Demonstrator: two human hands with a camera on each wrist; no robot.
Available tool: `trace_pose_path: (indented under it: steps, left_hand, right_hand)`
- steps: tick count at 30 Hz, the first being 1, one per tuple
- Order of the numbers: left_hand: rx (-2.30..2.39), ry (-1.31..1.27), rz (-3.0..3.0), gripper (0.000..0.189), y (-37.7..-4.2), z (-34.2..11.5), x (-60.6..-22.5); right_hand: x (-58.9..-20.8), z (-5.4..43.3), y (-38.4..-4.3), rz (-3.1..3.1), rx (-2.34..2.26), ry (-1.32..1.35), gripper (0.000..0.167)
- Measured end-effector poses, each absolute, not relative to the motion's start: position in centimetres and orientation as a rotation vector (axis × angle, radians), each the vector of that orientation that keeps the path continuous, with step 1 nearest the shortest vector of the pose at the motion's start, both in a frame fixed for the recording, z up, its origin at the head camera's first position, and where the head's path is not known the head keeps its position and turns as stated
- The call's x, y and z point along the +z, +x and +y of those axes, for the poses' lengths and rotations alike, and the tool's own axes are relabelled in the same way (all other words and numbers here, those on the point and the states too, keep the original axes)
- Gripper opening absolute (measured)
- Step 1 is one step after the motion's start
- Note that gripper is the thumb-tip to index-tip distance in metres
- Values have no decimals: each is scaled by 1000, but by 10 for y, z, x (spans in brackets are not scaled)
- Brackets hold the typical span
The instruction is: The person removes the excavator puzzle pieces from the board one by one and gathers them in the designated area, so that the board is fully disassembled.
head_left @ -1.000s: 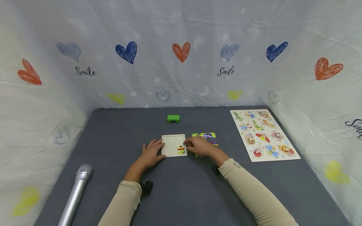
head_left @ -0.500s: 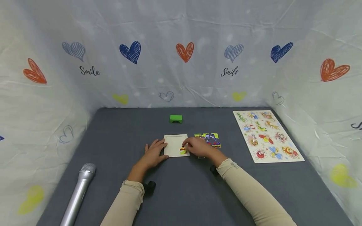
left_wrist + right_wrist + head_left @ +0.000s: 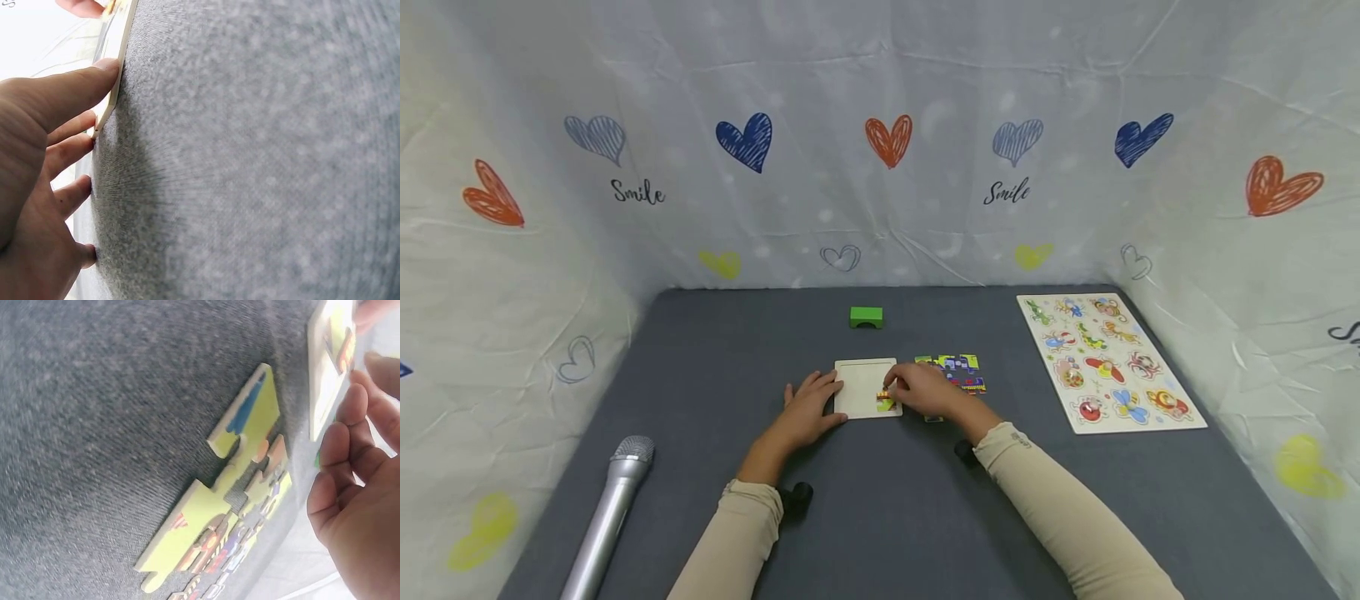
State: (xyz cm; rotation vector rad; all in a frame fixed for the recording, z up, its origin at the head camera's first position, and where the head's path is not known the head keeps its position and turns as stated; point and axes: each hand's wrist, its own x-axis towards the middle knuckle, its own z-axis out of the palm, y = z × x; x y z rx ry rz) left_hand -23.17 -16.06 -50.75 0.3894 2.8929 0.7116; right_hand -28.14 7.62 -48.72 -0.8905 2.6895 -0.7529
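A shallow, pale wooden puzzle tray [image 3: 859, 392] lies on the grey table. At its left side my left hand [image 3: 805, 410] has its fingers spread, and in the left wrist view the thumb [image 3: 94, 84] presses the tray's edge. A small yellow and red puzzle piece [image 3: 886, 404] sits in the tray's lower right corner. Over that corner my right hand [image 3: 925, 390] pinches at a puzzle piece with thumb and forefinger; its fingers partly cover it. Several loose puzzle pieces [image 3: 964, 373] lie to the right, partly behind the right hand; a pale yellow one [image 3: 187, 519] shows in the right wrist view.
A green arch block [image 3: 867, 317] stands behind the tray. At the right lies a large picture board [image 3: 1108, 362] with animal and insect shapes. A silver microphone [image 3: 610, 508] lies at the left front. White cloth with printed hearts [image 3: 889, 208] hangs around the table.
The right fingertips have shifted slightly inward over the corner piece and now cover more of it. The left hand stays at the tray's left edge. The head view has shifted slightly.
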Motion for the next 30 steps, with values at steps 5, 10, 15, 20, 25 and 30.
trace_pose_path:
  steps: [5, 10, 15, 20, 25, 30]
  left_hand:
    - [688, 383, 2901, 62, -233, -159, -508]
    - [698, 388, 2898, 62, -233, -157, -509]
    - [703, 390, 2902, 62, -233, -161, -509]
    - [708, 392, 2906, 62, -230, -162, -512]
    - [699, 421, 2908, 62, -231, -164, -511]
    - [677, 453, 2911, 62, -236, -160, -512]
  right_hand:
    - [-484, 78, -281, 2688, -814, -847, 9]
    - [-482, 81, -278, 2634, -906, -801, 7]
    - [-475, 89, -276, 2533, -1033, -785, 8]
    - [-470, 123, -278, 2531, -1073, -723, 11]
    - [-468, 170, -278, 2596, -1035, -682, 11]
    - [-468, 213, -273, 2565, -995, -622, 12]
